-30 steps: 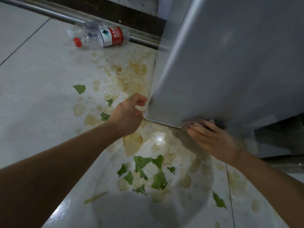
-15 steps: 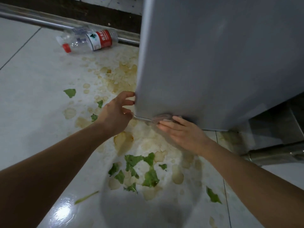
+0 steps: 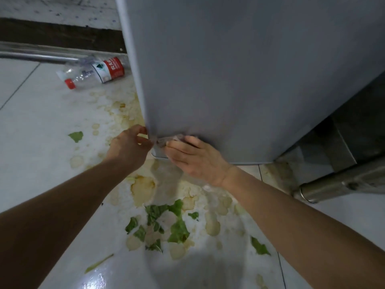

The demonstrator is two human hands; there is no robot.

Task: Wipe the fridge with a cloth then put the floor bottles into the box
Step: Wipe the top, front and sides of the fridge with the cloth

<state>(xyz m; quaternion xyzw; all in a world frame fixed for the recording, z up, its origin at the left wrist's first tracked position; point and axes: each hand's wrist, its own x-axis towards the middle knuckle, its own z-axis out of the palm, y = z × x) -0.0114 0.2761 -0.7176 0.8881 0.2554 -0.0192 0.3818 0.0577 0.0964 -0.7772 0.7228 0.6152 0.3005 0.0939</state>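
A: What could go wrong at the bottom corner of the tall grey metal fridge (image 3: 239, 69)?

B: The right hand (image 3: 200, 159) lies flat, fingers extended, pressing the small crumpled pinkish-grey cloth (image 3: 166, 140) against the lower left corner of the fridge door. The left hand (image 3: 129, 147) is curled narrow, its fingertips at the door's edge just beside the cloth. I judge a pinch is possible if the door swings while fingers sit on that edge.

A: And the glossy white tiled floor (image 3: 41, 142)?

B: It is blotched with yellowish-brown dried stains and strewn with torn green leaf scraps (image 3: 164, 224) right under the arms. A knee or foot on a leaf could slide. The cloth could also drag through that mess and smear the door instead of cleaning it.

A: Containers?

B: One clear plastic bottle with a red cap and red-and-white label (image 3: 93, 74) lies on its side on the floor, left of the fridge, near a metal rail. It looks empty, though I cannot be certain. No box is in view, so the bottle step is not yet done.
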